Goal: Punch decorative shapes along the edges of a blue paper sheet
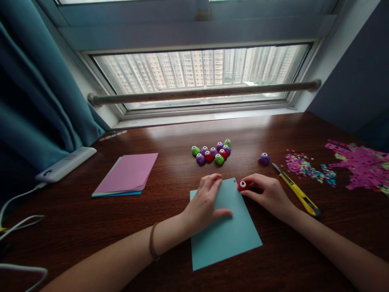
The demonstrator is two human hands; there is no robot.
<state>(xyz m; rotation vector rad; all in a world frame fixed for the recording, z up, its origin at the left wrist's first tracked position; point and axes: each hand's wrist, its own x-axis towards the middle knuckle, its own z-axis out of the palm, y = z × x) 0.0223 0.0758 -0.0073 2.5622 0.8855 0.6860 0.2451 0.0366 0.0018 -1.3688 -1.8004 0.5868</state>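
A light blue sheet of paper (pixel 226 239) lies on the table in front of me. My left hand (pixel 206 200) rests on its left part, fingers stretched out and thumb spread to the right. Between thumb and fingers, my right hand (pixel 267 192) grips a red craft punch (pixel 243 185) at the sheet's upper right edge. Just left of that punch, a small hole (pixel 234 181) shows near the corner of the paper. The side of the punch facing my palm is hidden by my fingers.
Several green, purple and red punches (pixel 208 156) sit beyond the sheet, and one purple punch (pixel 264 158) stands apart. A yellow utility knife (pixel 299 192), confetti (pixel 304 164) and pink punched strips (pixel 361 162) lie right. Coloured paper (pixel 127 172) and a white power bank (pixel 67 164) lie left.
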